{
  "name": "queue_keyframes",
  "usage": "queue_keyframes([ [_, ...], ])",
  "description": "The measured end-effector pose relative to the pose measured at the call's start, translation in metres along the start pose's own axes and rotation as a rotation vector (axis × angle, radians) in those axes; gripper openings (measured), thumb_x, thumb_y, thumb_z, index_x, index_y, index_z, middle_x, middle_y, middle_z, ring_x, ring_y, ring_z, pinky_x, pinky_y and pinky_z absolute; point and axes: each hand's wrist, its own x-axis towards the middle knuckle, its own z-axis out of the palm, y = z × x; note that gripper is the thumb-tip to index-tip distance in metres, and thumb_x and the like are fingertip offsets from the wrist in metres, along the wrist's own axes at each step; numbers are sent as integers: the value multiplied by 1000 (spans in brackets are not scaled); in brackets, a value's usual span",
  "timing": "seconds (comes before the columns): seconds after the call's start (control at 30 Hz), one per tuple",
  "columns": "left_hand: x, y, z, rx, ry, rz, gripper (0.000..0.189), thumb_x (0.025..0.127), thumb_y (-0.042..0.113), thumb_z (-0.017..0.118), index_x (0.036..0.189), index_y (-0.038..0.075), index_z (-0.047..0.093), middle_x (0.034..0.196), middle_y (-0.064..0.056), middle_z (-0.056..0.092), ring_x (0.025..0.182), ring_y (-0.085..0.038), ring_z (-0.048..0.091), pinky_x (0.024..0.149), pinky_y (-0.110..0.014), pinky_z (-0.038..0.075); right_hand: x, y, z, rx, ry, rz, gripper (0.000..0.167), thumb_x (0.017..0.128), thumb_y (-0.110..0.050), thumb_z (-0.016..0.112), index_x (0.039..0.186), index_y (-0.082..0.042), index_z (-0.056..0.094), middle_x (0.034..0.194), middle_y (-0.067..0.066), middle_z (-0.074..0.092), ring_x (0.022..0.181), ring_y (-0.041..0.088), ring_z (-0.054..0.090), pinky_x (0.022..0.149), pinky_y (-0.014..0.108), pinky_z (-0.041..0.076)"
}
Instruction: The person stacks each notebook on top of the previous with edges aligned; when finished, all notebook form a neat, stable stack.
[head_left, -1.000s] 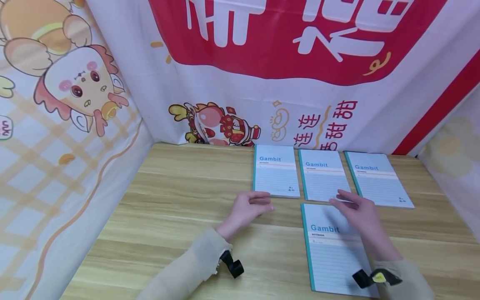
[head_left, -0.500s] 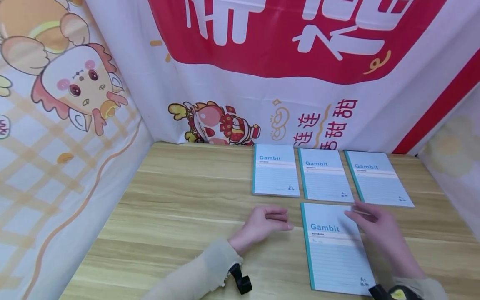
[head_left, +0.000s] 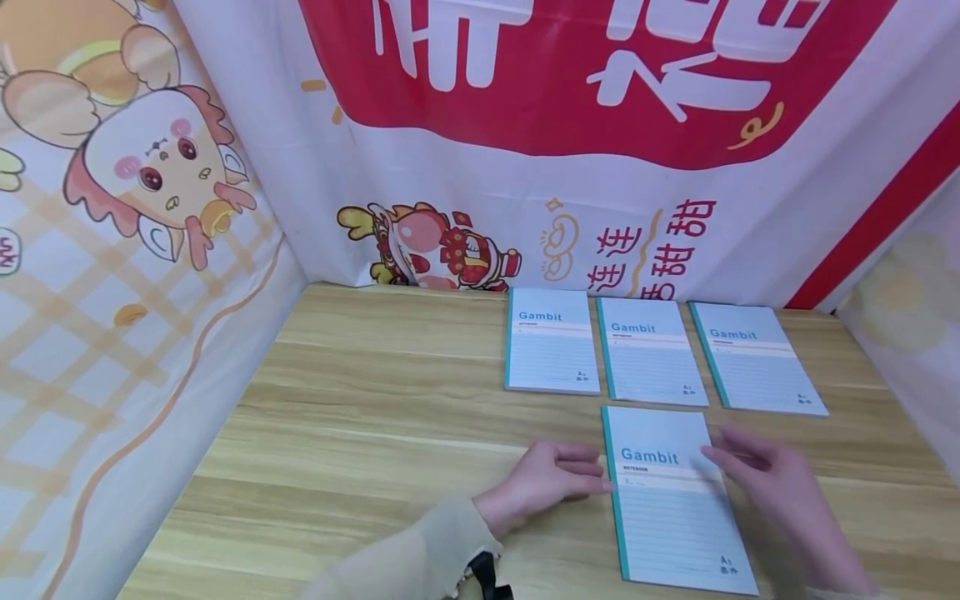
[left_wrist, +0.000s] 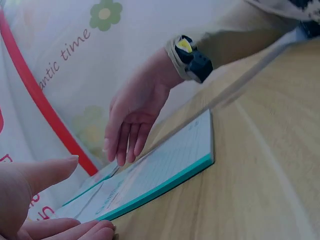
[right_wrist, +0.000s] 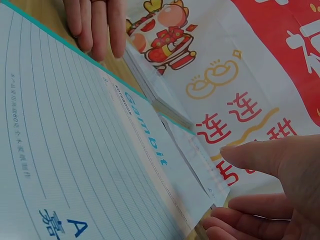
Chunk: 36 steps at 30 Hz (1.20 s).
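A pale blue Gambit notebook with a teal spine lies flat at the front of the wooden table. My left hand is at its spine, thumb tip right at the teal edge, fingers relaxed. Across from it, my right hand hovers by the notebook's upper right edge with thumb and fingers apart. The left wrist view has the right hand above the notebook's far side. In the right wrist view, the notebook lies between the left hand's straight fingers and my right hand.
Along the back of the table, three similar notebooks lie in a row: a left one, a middle one and a right one. Behind them hangs a printed cloth; another cloth covers the left side.
Both hands have come toward me from the back row. The left hand has also moved right to the front notebook's spine, the right hand out to its right edge. The notebooks stay put.
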Motion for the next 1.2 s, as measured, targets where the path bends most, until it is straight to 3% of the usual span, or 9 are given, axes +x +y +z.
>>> queue_keyframes([
  [0.2,-3,-4,7,-88,17,-38,51,83,10,85,129,-1,66,111,-9,74,104,-20,70,85,-33,59,-4,5,-1,-27,-8,49,100,84,-75,64,153,-6,42,147,24,50,131,43,49,96,58,48],
  [0.43,-2,-6,11,-106,22,-39,50,84,9,84,129,-2,65,111,-10,74,102,-20,71,85,-34,59,-6,9,-1,-15,-50,96,101,83,-76,65,153,-6,43,149,23,49,130,42,49,95,55,50],
  [0.67,-1,-6,14,-110,33,-21,49,85,6,82,130,-4,64,110,-12,74,102,-19,72,85,-32,59,-6,10,0,13,-50,136,101,82,-75,67,153,-7,43,150,24,47,132,43,48,95,54,51],
  [0.93,2,-8,17,-193,71,-5,46,85,2,80,128,-6,64,112,-11,73,99,-20,71,86,-31,58,-6,13,0,12,-53,151,102,82,-75,67,153,-5,44,150,24,47,130,41,50,92,52,53],
  [1.2,10,-7,20,-269,-21,-17,40,91,-4,73,129,-10,62,115,-12,72,103,-24,71,89,-33,58,-4,15,2,86,-34,191,102,81,-72,71,153,-5,42,150,23,46,131,39,52,94,51,53],
])
